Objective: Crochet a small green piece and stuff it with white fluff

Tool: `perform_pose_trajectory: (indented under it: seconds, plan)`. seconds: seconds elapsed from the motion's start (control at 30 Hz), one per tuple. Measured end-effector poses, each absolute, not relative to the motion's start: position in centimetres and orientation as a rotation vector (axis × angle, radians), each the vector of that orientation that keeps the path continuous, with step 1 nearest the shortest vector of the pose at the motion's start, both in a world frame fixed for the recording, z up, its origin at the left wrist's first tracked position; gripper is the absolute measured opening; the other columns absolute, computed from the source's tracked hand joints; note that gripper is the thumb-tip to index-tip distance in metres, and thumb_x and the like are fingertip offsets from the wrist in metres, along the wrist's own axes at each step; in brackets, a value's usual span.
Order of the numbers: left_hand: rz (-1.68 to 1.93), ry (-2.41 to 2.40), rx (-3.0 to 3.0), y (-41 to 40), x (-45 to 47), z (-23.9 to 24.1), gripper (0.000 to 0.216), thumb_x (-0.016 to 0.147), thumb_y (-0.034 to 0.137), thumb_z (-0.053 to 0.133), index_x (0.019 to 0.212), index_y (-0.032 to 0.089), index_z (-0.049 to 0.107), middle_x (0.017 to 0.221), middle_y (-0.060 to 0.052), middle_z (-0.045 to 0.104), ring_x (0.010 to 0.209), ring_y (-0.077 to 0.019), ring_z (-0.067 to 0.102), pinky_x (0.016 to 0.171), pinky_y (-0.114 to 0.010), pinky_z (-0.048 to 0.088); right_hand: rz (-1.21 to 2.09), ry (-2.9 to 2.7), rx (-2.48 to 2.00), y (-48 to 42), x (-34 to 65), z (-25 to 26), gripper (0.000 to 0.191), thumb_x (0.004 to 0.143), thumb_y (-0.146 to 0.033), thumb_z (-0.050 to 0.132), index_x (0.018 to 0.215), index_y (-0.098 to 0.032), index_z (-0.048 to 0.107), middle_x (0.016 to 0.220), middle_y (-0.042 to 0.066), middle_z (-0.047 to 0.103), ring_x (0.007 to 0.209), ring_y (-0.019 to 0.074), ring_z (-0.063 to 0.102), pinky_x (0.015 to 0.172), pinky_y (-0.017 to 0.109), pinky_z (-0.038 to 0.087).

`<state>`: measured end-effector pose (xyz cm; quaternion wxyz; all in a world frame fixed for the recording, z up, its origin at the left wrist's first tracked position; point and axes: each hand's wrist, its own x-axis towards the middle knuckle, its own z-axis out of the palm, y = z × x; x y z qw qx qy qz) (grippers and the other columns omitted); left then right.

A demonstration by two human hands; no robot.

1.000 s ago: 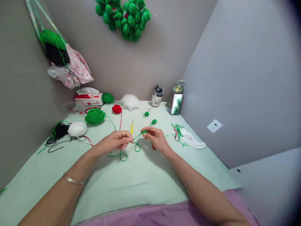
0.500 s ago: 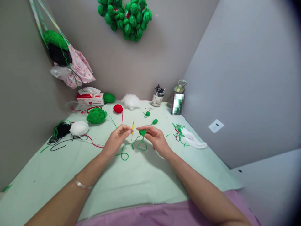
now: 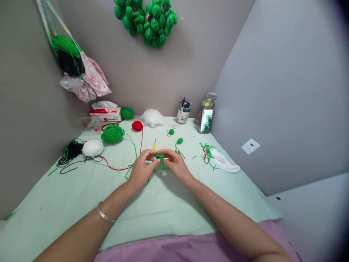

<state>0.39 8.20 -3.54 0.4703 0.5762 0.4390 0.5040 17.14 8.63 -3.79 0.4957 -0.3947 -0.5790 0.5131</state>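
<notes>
My left hand (image 3: pixel 141 170) and my right hand (image 3: pixel 177 166) meet above the middle of the table. Both pinch a small green crocheted piece (image 3: pixel 159 156) between thumbs and fingers. Loose green yarn tails hang below it, partly covered by the hands. A crochet hook with a yellow handle (image 3: pixel 154 146) points away just beyond my left fingertips; its near end is hidden, and I cannot tell whether it lies on the table or touches the fingers. Past my right hand lies a small green crocheted ball (image 3: pixel 180 141) with a yarn tail.
Green (image 3: pixel 112 134), red (image 3: pixel 137 126) and white (image 3: pixel 92 148) yarn balls sit left, near black yarn (image 3: pixel 73 150). White stuffing (image 3: pixel 152 118), a tissue box (image 3: pixel 105 113) and a cup (image 3: pixel 183 112) line the back. Yarn scraps (image 3: pixel 208 153) lie right. A phone-like screen (image 3: pixel 206 120) leans there.
My left hand has moved right to the green piece and no longer pinches the yellow hook by its handle. My right hand has shifted slightly left and down with the piece.
</notes>
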Motion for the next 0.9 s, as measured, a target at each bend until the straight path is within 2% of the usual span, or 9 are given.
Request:
perform_pose_trajectory:
  seconds: [0.1,0.17,0.23,0.33,0.43,0.53,0.6,0.77,0.9]
  plan:
    - [1.201,1.067,1.415,8.5,0.1,-3.5,0.018,0.072,0.032,0.077,0.082,0.022,0.067,0.083,-0.001,0.068,0.079,-0.0199,0.062,0.079,-0.034,0.050,1.289,-1.348,-0.975,8.5,16.9,-3.8,0.031,0.076,-0.031,0.078,0.106,-0.025,0.070,0.111,0.005,0.072,0.093,0.0186,0.068,0.086,0.034,0.054]
    - [1.199,1.062,1.400,8.7,0.0,-3.6,0.020,0.071,0.034,0.076,0.083,0.022,0.065,0.081,0.000,0.067,0.076,-0.0192,0.062,0.076,-0.033,0.050,1.347,-1.334,-0.987,8.3,16.9,-3.6,0.034,0.082,-0.036,0.072,0.114,-0.025,0.066,0.110,0.007,0.073,0.088,0.0181,0.069,0.082,0.035,0.056]
    - [1.219,1.071,1.382,8.8,-0.1,-3.7,0.022,0.071,0.034,0.075,0.085,0.022,0.061,0.082,0.001,0.065,0.077,-0.0184,0.062,0.075,-0.031,0.051,1.425,-1.364,-0.998,8.1,16.9,-3.4,0.034,0.090,-0.044,0.061,0.116,-0.023,0.064,0.100,0.008,0.074,0.076,0.0175,0.069,0.073,0.035,0.057]
    - [1.226,1.084,1.376,8.7,-0.1,-3.7,0.021,0.074,0.031,0.072,0.087,0.023,0.058,0.076,0.004,0.061,0.071,-0.0169,0.061,0.071,-0.030,0.049,1.509,-1.504,-1.017,8.0,17.0,-3.3,0.040,0.091,-0.057,0.059,0.095,-0.018,0.068,0.070,0.004,0.069,0.052,0.0139,0.058,0.053,0.028,0.047]
    - [1.219,1.082,1.381,8.7,-0.1,-3.9,0.017,0.076,0.028,0.069,0.086,0.024,0.056,0.073,0.005,0.062,0.068,-0.0168,0.062,0.070,-0.031,0.049,1.424,-1.633,-1.063,7.8,17.1,-3.4,0.042,0.089,-0.059,0.064,0.076,-0.019,0.066,0.050,-0.005,0.050,0.044,0.0100,0.040,0.048,0.025,0.033]
    - [1.218,1.067,1.395,8.6,-0.1,-4.1,0.018,0.075,0.027,0.069,0.079,0.024,0.051,0.092,-0.001,0.071,0.084,-0.0192,0.067,0.081,-0.033,0.051,1.221,-1.714,-1.119,7.6,17.1,-3.5,0.036,0.095,-0.051,0.055,0.076,-0.021,0.063,0.051,-0.007,0.043,0.050,0.0111,0.036,0.053,0.026,0.030]
    - [1.187,1.045,1.408,8.5,0.0,-4.2,0.020,0.074,0.026,0.070,0.075,0.024,0.050,0.096,-0.002,0.072,0.089,-0.0207,0.068,0.083,-0.035,0.052,1.104,-1.784,-1.142,7.3,17.0,-3.4,0.031,0.096,-0.045,0.054,0.076,-0.022,0.062,0.055,-0.006,0.043,0.054,0.0119,0.036,0.057,0.026,0.029]
    - [1.070,0.947,1.409,8.1,0.0,-3.5,0.018,0.073,0.029,0.070,0.090,0.023,0.066,0.090,-0.002,0.074,0.077,-0.0197,0.069,0.076,-0.034,0.056,0.936,-1.964,-1.151,6.6,17.0,-3.2,0.029,0.096,-0.035,0.053,0.072,-0.022,0.060,0.060,-0.005,0.046,0.058,0.0127,0.040,0.061,0.027,0.029]
    - [1.018,0.932,1.391,8.4,-0.7,-2.9,0.018,0.075,0.034,0.072,0.087,0.020,0.071,0.074,-0.001,0.074,0.070,-0.0207,0.070,0.073,-0.035,0.057,0.859,-2.040,-1.169,6.9,17.6,-3.0,0.038,0.103,-0.040,0.045,0.075,-0.021,0.062,0.061,-0.004,0.051,0.057,0.0130,0.047,0.059,0.026,0.035]
